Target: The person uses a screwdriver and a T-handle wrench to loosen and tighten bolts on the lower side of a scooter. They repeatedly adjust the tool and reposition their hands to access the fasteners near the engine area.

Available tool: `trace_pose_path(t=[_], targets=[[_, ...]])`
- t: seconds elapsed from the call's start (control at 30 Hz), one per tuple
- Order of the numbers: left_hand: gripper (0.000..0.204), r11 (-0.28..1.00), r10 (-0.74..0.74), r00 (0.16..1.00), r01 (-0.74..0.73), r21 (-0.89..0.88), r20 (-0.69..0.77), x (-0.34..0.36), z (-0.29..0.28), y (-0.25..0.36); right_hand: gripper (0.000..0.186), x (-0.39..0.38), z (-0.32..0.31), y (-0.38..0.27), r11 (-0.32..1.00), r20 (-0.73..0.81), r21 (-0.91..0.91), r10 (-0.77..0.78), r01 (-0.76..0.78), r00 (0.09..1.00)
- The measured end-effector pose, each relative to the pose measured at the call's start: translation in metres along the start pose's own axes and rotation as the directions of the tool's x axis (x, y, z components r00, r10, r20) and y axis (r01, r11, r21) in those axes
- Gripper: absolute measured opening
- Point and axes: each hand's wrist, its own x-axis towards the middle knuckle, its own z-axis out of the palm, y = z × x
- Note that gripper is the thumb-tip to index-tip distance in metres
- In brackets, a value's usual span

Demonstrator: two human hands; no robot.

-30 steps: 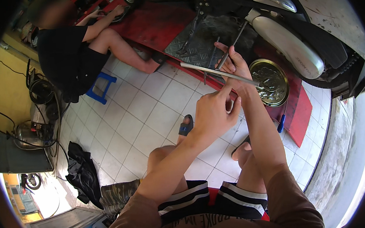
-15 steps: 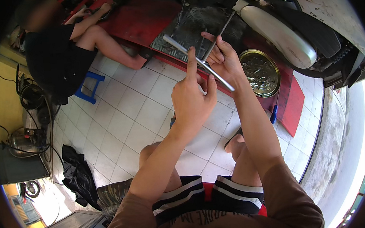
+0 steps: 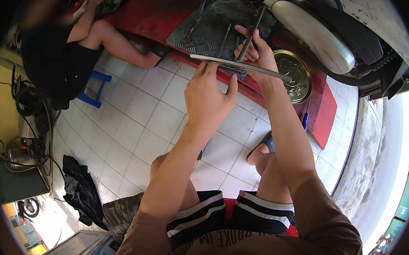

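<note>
A metal T-handle wrench (image 3: pixel 238 64) is between my hands, its crossbar slanting down to the right. Its dark shaft (image 3: pixel 257 22) runs up toward the motorcycle's silver exhaust muffler (image 3: pixel 312 34); what its far end meets is hard to make out. My right hand (image 3: pixel 258 55) is curled loosely around the shaft, index finger apart. Against the left part of the crossbar rest the fingertips of my left hand (image 3: pixel 207 91), with the thumb stretched away and no grip around the bar.
A round tin tray (image 3: pixel 309 80) of small metal parts sits on the red lift platform (image 3: pixel 325 119), beside a blue-handled tool (image 3: pixel 305 120). At left a co-worker (image 3: pixel 50 57) sits near a blue stool (image 3: pixel 95 87). Black cloth (image 3: pixel 81 188) lies on the tiles.
The crossbar has turned counter-clockwise, its left end dropping and its right end rising. My left hand has shifted slightly left with its fingers on the bar. My right hand stays at the shaft.
</note>
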Motion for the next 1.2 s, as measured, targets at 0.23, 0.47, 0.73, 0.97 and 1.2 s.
trace_pose_path(t=[0.23,0.47,0.73,0.97,1.2], targets=[[0.021,0.987,0.104,0.971,-0.127,-0.100,-0.213,0.006,-0.001,0.014,0.049,0.003,-0.009,0.002,0.998,-0.002,0.047,0.038,-0.038,0.999],[0.022,0.977,0.087,0.996,-0.089,-0.193,-0.019,0.007,0.022,-0.012,0.046,0.001,-0.007,0.007,0.999,-0.011,0.029,0.037,-0.036,0.999],[0.038,0.520,-0.446,0.845,0.513,-0.682,0.295,0.005,0.037,0.000,0.041,0.056,-0.049,-0.026,0.986,-0.237,-0.154,-0.097,0.061,0.967],[0.038,0.488,-0.490,0.812,0.557,-0.672,0.317,0.003,0.030,0.011,0.042,0.135,-0.086,-0.049,0.950,-0.171,0.281,-0.087,0.134,0.981],[0.038,0.510,-0.512,0.827,0.510,-0.692,0.232,-0.007,0.035,0.017,0.026,0.153,-0.092,-0.052,0.928,-0.457,0.206,-0.188,0.309,0.870]])
